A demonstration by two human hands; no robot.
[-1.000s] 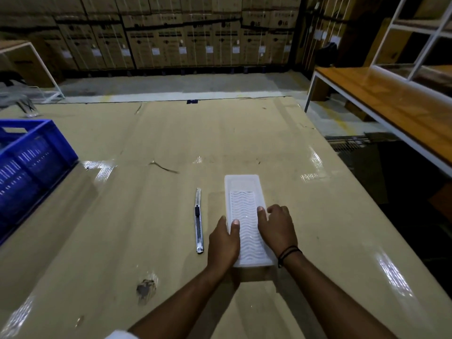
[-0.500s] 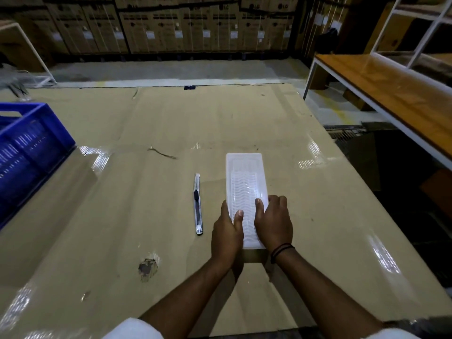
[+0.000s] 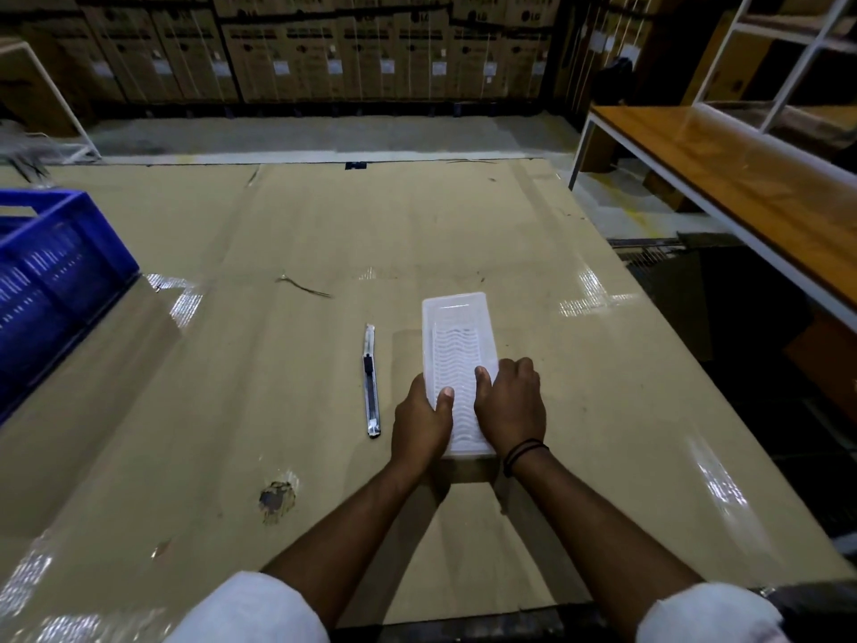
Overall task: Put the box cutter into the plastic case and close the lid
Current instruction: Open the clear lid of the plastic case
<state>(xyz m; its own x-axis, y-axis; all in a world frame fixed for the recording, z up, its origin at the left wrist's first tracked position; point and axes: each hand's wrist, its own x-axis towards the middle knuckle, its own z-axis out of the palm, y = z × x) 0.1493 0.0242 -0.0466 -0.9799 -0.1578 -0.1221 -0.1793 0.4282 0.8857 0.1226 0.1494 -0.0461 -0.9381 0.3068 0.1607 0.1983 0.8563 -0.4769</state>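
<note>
A long white translucent plastic case (image 3: 457, 338) with a wavy-ribbed lid lies lengthwise on the cardboard-covered table (image 3: 278, 410), lid shut. My left hand (image 3: 419, 422) grips its near left edge, thumb on the lid. My right hand (image 3: 512, 403) grips the near right edge, thumb also on top. A slim silver and black box cutter (image 3: 371, 380) lies flat on the table just left of the case, parallel to it, untouched.
A blue plastic crate (image 3: 51, 280) stands at the table's left edge. A wooden bench with a white metal frame (image 3: 723, 178) runs along the right, across a gap. Stacked cardboard boxes (image 3: 324, 44) line the far wall. A torn patch (image 3: 277, 498) marks the cardboard near me.
The camera has tilted down, so everything sits higher and farther in the frame. My hands have slid slightly along the case's near end; the box cutter has not moved.
</note>
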